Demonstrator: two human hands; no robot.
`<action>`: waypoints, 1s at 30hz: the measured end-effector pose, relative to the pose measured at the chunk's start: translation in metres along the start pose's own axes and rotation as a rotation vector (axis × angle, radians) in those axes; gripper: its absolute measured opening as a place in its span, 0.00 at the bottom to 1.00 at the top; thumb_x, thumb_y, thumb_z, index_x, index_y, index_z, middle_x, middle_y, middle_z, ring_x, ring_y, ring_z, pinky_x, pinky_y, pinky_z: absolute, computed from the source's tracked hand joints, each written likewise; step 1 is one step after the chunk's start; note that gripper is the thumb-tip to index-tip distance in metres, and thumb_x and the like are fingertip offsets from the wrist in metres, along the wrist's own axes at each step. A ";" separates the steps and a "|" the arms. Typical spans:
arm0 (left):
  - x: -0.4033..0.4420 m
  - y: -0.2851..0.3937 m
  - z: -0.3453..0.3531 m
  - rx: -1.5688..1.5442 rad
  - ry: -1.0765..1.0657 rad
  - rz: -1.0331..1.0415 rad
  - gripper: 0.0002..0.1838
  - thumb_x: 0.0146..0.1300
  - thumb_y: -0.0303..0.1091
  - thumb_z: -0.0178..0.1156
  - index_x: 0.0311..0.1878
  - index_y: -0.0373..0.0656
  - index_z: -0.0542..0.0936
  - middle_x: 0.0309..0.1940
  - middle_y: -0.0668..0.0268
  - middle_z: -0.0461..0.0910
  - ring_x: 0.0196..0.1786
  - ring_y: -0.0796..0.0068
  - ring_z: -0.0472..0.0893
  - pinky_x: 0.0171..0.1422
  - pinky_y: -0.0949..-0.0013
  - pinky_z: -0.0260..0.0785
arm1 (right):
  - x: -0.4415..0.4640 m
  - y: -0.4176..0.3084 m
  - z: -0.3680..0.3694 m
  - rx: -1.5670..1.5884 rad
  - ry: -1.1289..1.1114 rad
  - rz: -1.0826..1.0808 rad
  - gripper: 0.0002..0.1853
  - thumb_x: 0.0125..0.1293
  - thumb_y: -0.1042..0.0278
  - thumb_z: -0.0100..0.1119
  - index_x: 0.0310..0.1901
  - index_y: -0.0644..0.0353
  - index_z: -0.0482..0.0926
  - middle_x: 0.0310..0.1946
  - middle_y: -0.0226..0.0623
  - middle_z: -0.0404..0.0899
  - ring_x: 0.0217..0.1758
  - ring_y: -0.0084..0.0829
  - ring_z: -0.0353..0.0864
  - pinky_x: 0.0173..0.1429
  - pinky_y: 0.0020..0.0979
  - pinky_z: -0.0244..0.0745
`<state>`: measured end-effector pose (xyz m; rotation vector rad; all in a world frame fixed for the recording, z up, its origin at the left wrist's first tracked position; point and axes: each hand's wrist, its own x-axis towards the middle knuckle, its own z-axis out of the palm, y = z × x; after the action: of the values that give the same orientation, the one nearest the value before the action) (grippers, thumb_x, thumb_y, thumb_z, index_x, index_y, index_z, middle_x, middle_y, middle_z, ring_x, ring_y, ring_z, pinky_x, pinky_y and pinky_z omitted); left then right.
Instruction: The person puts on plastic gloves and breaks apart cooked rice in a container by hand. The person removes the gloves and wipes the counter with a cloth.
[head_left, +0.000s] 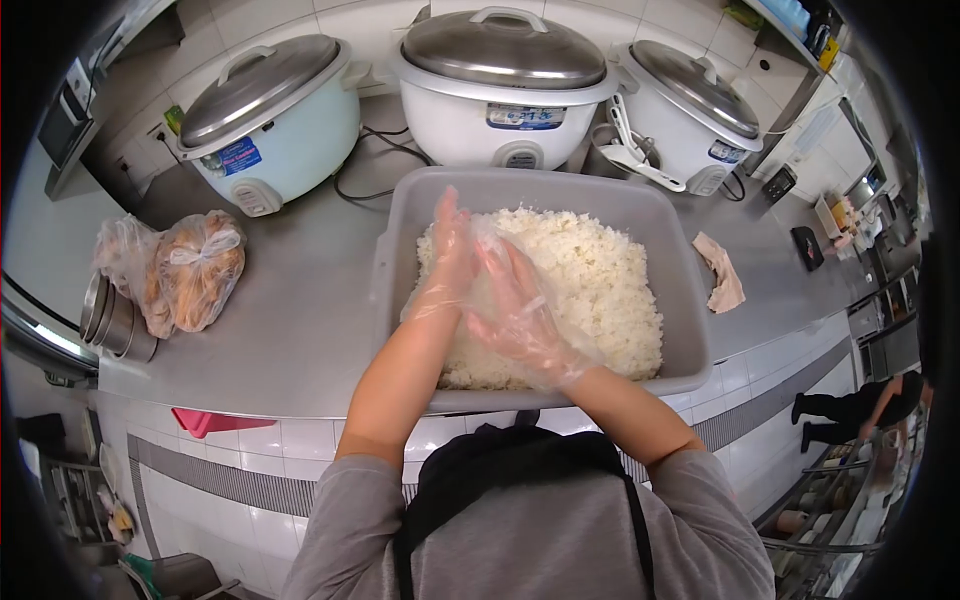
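A grey plastic tub (687, 300) full of cooked white rice (590, 270) stands at the counter's front edge. Both my hands are in clear plastic gloves, above the left part of the rice. My left hand (452, 245) is on edge, with its fingers stretched toward the tub's far wall. Just right of it, my right hand (518, 305) slants up and left with straight fingers, close against the left palm. Nothing held shows in either hand, though the gap between the palms is partly hidden.
Three large lidded rice cookers (260, 135) line the back of the counter (300, 300). Bagged brown food (200, 265) and metal containers (120, 320) sit left. White utensils (640, 155) and a crumpled cloth (719, 272) are right. Another person (860, 412) stands far right.
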<state>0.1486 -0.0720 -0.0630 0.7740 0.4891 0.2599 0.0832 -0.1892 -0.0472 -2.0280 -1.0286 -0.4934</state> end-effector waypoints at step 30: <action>-0.018 -0.008 0.016 0.010 -0.175 -0.149 0.23 0.72 0.50 0.40 0.60 0.44 0.69 0.58 0.66 0.72 0.60 0.72 0.71 0.64 0.66 0.63 | 0.078 0.087 0.043 0.024 0.059 0.365 0.14 0.55 0.69 0.56 0.44 0.58 0.79 0.35 0.49 0.81 0.41 0.44 0.81 0.46 0.38 0.73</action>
<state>0.1416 -0.0942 -0.0527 0.7585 0.3811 0.0504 0.1996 -0.1476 -0.0651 -2.1045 -0.6049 -0.3422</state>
